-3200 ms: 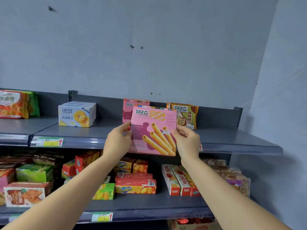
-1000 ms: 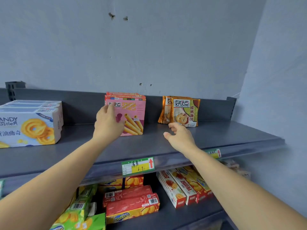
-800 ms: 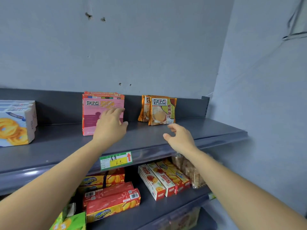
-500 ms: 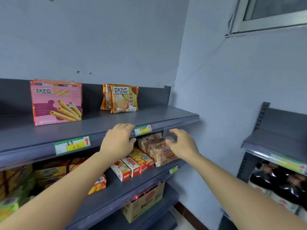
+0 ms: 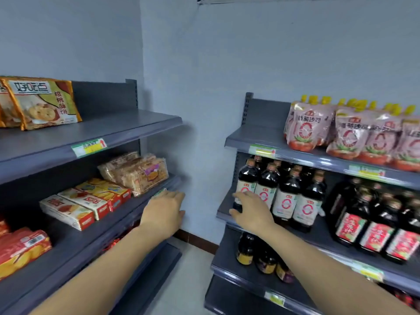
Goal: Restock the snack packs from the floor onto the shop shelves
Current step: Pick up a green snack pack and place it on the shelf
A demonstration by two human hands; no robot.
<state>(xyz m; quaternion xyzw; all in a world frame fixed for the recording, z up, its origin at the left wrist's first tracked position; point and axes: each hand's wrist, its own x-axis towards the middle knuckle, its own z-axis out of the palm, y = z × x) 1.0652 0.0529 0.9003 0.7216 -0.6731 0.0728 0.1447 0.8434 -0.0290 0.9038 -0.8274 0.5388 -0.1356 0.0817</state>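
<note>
Both hands are empty, fingers spread loosely and palms down: the left hand [image 5: 164, 211] hovers at centre frame in front of the corner of the snack shelves [image 5: 127, 129], and the right hand [image 5: 251, 212] reaches out just before the dark bottles [image 5: 281, 194] on the second shelf unit [image 5: 268, 137] at right. Neither hand clamps on anything. No snack pack is being carried, and no packs on the floor show here; only a strip of bare floor [image 5: 188, 276] appears between the two units at lower centre, so where the remaining stock lies cannot be told. Judging by how things stand, some of the job looks done: orange cookie packs [image 5: 43, 105] stand upright at upper left, faces toward the aisle, long axis across the shelf. Below them, red-and-yellow boxes [image 5: 86, 203] lie flat side by side, long axes running from the shelf's front lip toward its back, beside clear-wrapped pastry packs [image 5: 141, 172] lying flat with an end facing outward. The upper shelf is bare to the right of the cookie packs, so more restocking seems likely, and the next step probably means fetching another pack.
</note>
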